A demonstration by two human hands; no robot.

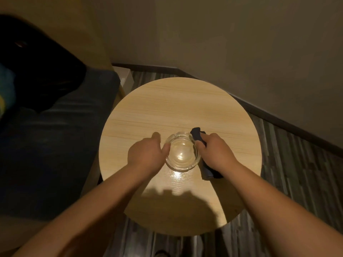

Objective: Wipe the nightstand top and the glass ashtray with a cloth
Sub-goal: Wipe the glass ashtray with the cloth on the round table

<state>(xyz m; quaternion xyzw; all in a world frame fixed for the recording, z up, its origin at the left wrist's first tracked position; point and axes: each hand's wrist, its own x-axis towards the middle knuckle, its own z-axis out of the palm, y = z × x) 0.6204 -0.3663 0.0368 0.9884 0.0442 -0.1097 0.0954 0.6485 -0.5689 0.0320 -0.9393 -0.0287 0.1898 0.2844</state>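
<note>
Evidently the ashtray step is in hand: the glass ashtray [182, 152] sits upright on the round wooden counter [167, 101], a little nearer the person than its centre, with a hand at either side. The left hand [146, 152] rests against the ashtray's left wall, thumb touching the rim and fingers curled; whether those fingers actually clasp the glass or only brace it is hard to tell in this dim, slightly blurred view. The right hand [215, 151] is clamped on the dark cloth [199, 135], one bunched end poking out above the knuckles just beside the ashtray's far right rim, the other end trailing onto the counter below the wrist. The bowl looks empty, with a bright reflection in its base. The next move probably calls for the left hand to steady or lift the ashtray while the right brings the bunched cloth over the rim and rubs round the inside. Glass on a smooth top would likely slide, so a firm hold on the left matters. A dark blue bed [61, 138] lies beside the counter on the left.
</note>
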